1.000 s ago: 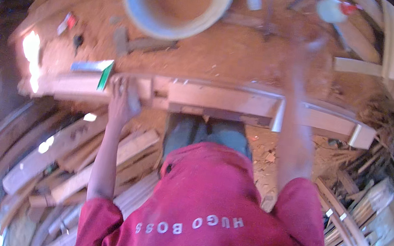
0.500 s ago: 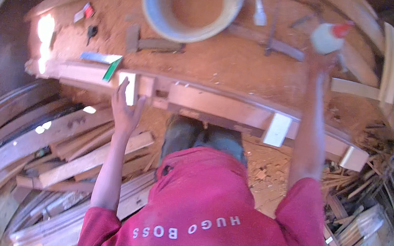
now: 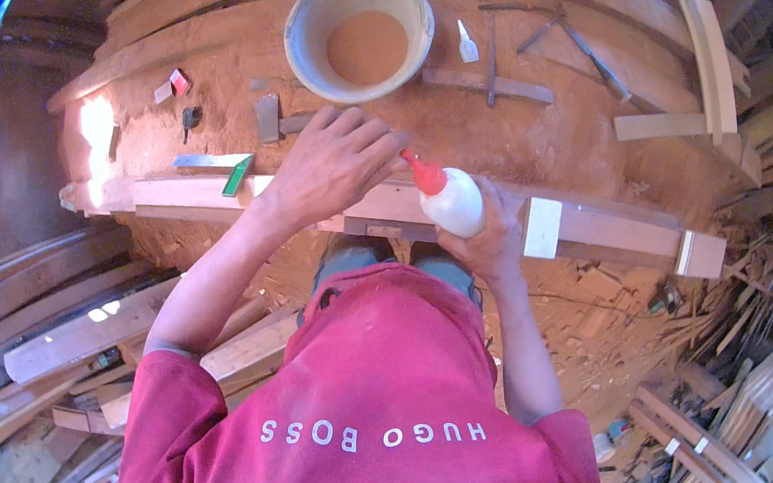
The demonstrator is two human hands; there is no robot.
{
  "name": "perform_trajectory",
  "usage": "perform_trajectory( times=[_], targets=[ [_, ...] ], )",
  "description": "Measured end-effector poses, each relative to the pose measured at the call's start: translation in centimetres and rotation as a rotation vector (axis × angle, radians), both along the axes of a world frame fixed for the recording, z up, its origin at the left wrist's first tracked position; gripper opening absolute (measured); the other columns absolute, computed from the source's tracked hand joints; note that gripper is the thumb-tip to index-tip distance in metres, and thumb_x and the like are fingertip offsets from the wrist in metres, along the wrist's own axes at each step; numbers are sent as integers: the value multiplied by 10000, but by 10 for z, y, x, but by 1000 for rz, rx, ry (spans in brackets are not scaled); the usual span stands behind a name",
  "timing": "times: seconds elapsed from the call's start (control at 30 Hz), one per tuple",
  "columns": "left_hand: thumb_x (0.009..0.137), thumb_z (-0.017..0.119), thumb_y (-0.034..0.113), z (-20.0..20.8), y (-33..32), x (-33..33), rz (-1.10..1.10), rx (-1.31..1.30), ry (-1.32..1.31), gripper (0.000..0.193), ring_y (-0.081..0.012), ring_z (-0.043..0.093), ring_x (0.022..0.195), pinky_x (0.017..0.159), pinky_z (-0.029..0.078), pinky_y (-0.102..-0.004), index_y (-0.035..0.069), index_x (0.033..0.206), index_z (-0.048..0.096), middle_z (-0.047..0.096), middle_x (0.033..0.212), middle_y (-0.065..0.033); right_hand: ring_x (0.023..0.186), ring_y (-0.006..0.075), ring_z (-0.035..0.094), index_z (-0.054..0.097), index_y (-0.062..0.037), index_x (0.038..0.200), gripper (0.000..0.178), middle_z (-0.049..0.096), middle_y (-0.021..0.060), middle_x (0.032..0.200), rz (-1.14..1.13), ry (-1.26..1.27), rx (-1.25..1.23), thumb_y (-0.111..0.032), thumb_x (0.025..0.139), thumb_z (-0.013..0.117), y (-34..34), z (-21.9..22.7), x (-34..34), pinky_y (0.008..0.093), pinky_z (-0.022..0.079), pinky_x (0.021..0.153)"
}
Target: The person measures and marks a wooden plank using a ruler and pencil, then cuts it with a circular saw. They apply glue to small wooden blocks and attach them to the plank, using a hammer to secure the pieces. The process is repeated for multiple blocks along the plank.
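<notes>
My right hand is wrapped round a white squeeze bottle, tilted so that its red nozzle points up and left. At the nozzle's tip my left hand is closed, its fingers curled together; the fingertips are partly hidden. Both hands are above a long wooden beam lying along the bench's near edge. A pale block sits on the beam right of my right hand, and another block at its right end. Left of my left hand, a try square with a green handle rests on the beam.
A bucket with brown dust inside stands on the dusty bench. Behind lie a small white bottle, a hammer, and a black tool. Stacked planks fill the floor at left; more timber lies at right.
My right hand has brought the squeeze bottle from the far right in to the middle. My left hand has left the pale block on the beam and moved right to the nozzle.
</notes>
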State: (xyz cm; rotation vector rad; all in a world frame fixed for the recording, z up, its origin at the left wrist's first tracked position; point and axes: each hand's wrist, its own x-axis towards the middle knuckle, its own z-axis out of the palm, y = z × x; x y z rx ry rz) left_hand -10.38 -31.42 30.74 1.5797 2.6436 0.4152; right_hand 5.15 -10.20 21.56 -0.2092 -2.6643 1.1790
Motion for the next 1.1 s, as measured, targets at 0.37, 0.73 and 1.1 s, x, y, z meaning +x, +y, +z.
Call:
perform_trajectory(
  times=[0.37, 0.73, 1.1],
  targets=[
    [896, 626, 238, 5, -144, -10, -286, -32, -43, 170, -297, 565, 912, 813, 435, -423, 87, 950, 566, 568, 911, -82, 1094, 360, 595, 577, -132, 1253, 768, 626, 150, 1170, 32, -104, -6, -311, 562, 861, -144, 2, 24, 465, 506, 935],
    [1066, 367, 303, -38, -289, -38, 298, 319, -415, 353, -394, 518, 802, 729, 389, -468, 15, 898, 484, 505, 815, -201, 1046, 407, 635, 508, -72, 1251, 723, 644, 203, 1128, -297, -479, -8, -312, 656, 842, -218, -46, 47, 495, 520, 874],
    [1029, 376, 266, -103, -332, 41, 479, 218, -613, 290, -420, 496, 778, 705, 373, -483, 24, 918, 491, 507, 807, -218, 1021, 383, 668, 568, -37, 1178, 689, 689, 213, 1057, -174, -876, 120, -483, 703, 792, -258, -95, 10, 499, 536, 871]
  ],
)
